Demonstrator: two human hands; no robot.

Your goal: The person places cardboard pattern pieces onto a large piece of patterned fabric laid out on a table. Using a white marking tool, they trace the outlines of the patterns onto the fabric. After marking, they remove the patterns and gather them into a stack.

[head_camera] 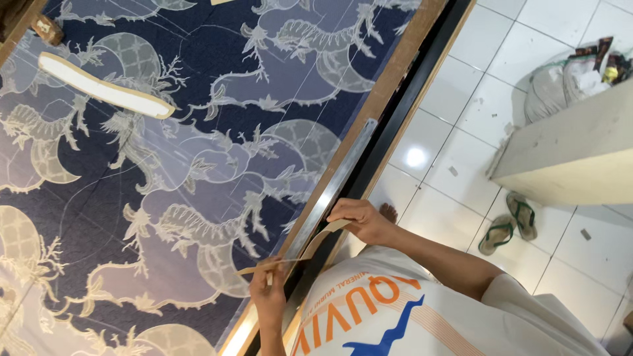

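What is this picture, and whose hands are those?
The camera sits on a person's head and looks down, so you see their own two hands. In front is a table covered with dark blue cloth printed with pale dragons. A long metal ruler lies along the table's edge. Both hands hold one thin curved cardboard strip: the left hand pinches one end, the right hand the other. A second curved strip lies on the cloth. On the tiled floor are sandals.

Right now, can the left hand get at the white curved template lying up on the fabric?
Probably not without leaning: the left hand pinches a curved card strip at the table edge; the white curved template lies far across the fabric.
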